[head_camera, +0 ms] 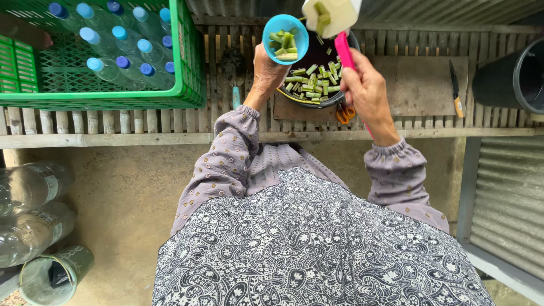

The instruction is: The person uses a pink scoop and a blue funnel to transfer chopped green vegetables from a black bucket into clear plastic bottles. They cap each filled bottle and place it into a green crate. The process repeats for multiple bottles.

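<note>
Cup (285, 38), light blue plastic part full of cut green stalks (313, 79), sits pinched from below in my left hand (266, 71) above the bowl (317, 103); my right hand (365, 88) grips a pink-handled scoop (331, 17). Slick sides, so I'd hold low.

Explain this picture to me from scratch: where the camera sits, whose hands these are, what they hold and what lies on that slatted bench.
There is no machine here. One camera sits on a person's head and looks straight down, so you see their patterned clothing and both bare hands.

The left hand holds up a small blue cup filled with cut green stalk pieces. The right hand has its grip on the pink handle of a white scoop, which also carries green pieces.

Under both hands a dark bowl of the same pieces stands on the slatted bench. Also there: a green crate of blue-capped bottles, a knife, orange-handled scissors.
</note>
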